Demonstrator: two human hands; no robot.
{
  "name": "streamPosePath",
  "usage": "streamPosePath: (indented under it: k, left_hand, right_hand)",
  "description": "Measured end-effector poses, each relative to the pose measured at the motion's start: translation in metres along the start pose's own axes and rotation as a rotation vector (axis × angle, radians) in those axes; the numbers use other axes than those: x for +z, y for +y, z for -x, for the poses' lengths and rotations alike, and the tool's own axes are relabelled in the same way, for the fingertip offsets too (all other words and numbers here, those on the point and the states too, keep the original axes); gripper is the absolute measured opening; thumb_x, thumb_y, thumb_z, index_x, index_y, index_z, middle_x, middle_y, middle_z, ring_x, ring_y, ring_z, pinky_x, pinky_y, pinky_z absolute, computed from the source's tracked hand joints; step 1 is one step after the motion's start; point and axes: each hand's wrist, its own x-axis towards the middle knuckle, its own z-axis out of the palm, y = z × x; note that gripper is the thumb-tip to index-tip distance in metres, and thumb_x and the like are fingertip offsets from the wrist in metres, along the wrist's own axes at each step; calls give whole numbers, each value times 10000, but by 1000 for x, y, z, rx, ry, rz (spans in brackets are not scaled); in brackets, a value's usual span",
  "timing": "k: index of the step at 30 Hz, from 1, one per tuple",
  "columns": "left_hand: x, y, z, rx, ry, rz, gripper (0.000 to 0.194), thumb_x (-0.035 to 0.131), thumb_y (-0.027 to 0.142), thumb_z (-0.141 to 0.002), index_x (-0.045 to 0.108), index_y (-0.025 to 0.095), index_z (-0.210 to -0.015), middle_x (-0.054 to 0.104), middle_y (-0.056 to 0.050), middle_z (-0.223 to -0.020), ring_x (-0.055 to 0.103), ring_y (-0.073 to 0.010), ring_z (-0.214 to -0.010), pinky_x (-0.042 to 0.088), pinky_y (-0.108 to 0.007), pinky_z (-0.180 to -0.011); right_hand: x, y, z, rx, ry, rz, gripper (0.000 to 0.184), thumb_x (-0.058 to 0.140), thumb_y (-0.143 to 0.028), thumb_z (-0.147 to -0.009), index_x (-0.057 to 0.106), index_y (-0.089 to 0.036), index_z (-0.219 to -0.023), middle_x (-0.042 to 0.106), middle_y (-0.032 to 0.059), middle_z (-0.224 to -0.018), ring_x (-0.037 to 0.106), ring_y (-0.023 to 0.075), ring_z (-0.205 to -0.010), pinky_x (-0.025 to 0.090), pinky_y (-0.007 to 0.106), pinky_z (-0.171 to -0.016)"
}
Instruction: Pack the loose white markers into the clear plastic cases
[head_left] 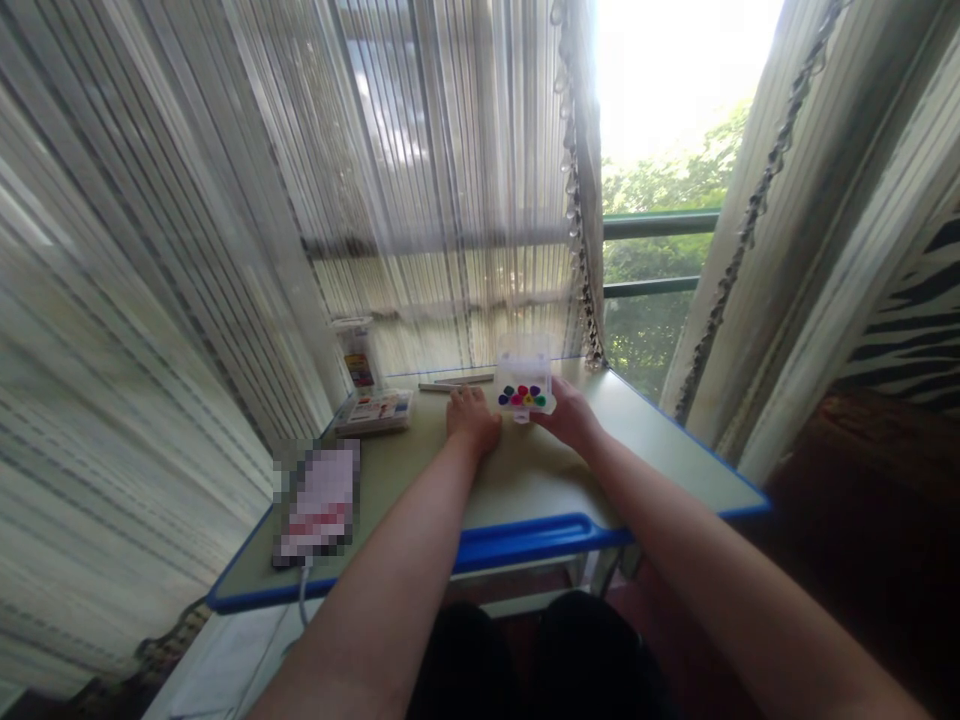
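Note:
A small clear plastic box (525, 378) with its lid raised is held up over the far middle of the desk. Several round spots of colour, among them red, green, yellow and purple, show in its lower part. My right hand (574, 415) grips the box by its right side, with some fingers hidden behind it. Just left of the box, my left hand (471, 418) lies palm down on the desktop (525, 480), fingers stretched forward. Its fingertips are close to two thin grey sticks (442, 387), whose exact kind I cannot make out.
At the desk's left stand a flat printed case (375, 411) and an upright clear container (360, 355). A blurred-out phone-like object (319, 500) with a white cable (303, 595) lies near the left edge. Striped curtains (450, 180) hang behind the desk.

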Motion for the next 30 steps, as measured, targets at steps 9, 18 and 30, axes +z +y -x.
streamPosePath:
  k: [9,18,30]
  left_hand:
    - [12,-11,-33,176,-114,56,569,399,293,-849,404,38,-1358,345,-208,-1466,268,-290,-1389,269,-435,-1105]
    - [1,-12,-15,195,40,21,364,423,122,-803,629,75,-1100,572,-187,-1230,467,-287,-1216,382,-393,-1016]
    - [-9,-1,-10,236,-36,45,260,439,187,-870,663,119,-981,640,-151,-1068,555,-263,-1078,453,-376,-924]
  right_hand:
    - [9,14,-3,41,13,-2,508,707,-273,-640,559,-190,-1119,650,120,-1077,614,294,-994,510,444,-827]
    - [11,17,-2,35,17,-8,517,701,-301,-656,560,-182,-1139,638,130,-1103,600,299,-1014,499,456,-847]
    - [5,29,-2,65,40,47,560,696,-289,-651,548,-174,-1179,633,143,-1125,589,304,-1040,470,480,-903]
